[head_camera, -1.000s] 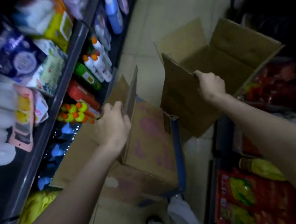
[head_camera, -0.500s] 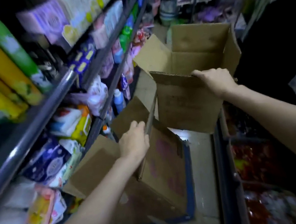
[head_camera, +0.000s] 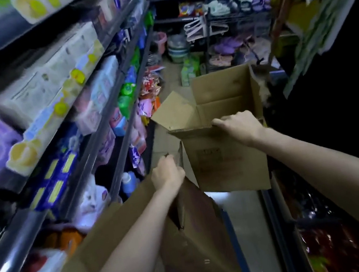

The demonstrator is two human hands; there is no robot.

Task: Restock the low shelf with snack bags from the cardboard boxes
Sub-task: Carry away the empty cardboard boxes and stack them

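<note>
Item: open-topped brown cardboard box (head_camera: 230, 165), at 1 o'clock, its near rim gripped by right hand (head_camera: 240, 127). Left hand (head_camera: 167, 175), fingers curled, pinches flap of flattened brown carton (head_camera: 190, 240) at 6 o'clock.

Risk: one-handed hold (box may tip).

Obstructions: stocked shelving (head_camera: 93, 130) at 9 o'clock; red snack bags (head_camera: 332, 245) at 4 o'clock.

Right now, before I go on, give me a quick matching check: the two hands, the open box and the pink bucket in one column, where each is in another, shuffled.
Things:
1. left hand
2. right hand
3. open box
4. pink bucket

Places or states:
A. far down the aisle on the floor
B. gripping the flap of the near box
C. held up over the aisle, flaps open
D. gripping the open box's near rim

Pairs: 1-B, 2-D, 3-C, 4-A
</note>
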